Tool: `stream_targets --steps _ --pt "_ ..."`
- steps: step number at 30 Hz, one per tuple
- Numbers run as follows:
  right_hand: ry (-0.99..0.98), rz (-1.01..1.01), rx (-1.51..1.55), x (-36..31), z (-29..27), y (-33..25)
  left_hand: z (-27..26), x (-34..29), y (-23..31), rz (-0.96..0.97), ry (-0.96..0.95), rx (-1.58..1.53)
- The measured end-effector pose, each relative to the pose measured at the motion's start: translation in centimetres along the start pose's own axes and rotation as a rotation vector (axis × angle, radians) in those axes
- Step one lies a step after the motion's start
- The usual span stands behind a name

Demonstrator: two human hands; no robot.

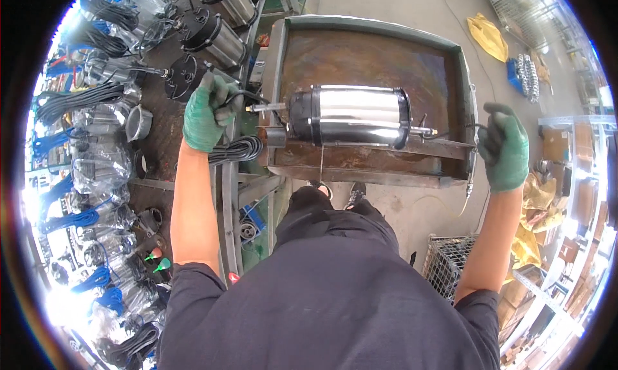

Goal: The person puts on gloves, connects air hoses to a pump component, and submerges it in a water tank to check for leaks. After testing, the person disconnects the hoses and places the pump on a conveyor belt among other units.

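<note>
one hand (209,115), the left, is curled round the black cable (242,94); the right hand (504,148) is well apart, its grip unclear. the shiny cylinder (360,115) lying over the tub (373,23) looks heavy, stiff and slick, best held under both dark ends (302,117).

no lettering, labels, numbers or signs can be read here.
</note>
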State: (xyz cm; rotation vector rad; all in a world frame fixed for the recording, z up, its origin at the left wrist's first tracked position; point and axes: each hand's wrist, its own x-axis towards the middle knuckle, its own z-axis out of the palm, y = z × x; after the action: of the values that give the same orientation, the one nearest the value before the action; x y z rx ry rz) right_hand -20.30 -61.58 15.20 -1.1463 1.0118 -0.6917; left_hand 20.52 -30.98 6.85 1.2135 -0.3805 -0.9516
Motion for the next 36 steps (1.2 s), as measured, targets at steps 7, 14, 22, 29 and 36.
stream_targets --steps 7,14,22,29,36 --pt "-0.034 0.059 -0.043 -3.0 -2.4 3.4 2.2 -4.1 -1.8 -0.026 0.139 0.060" --pt "-0.023 0.173 0.040 -3.4 -4.7 6.8 3.1 -5.2 -6.9 -0.098 0.193 0.043" --pt "-0.028 0.170 -0.039 -3.5 -7.2 9.2 1.9 -5.6 -10.5 -0.088 0.218 0.041" --pt "-0.352 0.382 -0.418 -6.0 -6.3 12.6 4.9 -0.6 -12.4 0.182 0.052 0.808" --pt "-0.432 0.206 -0.775 -9.6 -11.4 20.4 -0.1 -4.1 -14.7 0.022 0.413 1.267"
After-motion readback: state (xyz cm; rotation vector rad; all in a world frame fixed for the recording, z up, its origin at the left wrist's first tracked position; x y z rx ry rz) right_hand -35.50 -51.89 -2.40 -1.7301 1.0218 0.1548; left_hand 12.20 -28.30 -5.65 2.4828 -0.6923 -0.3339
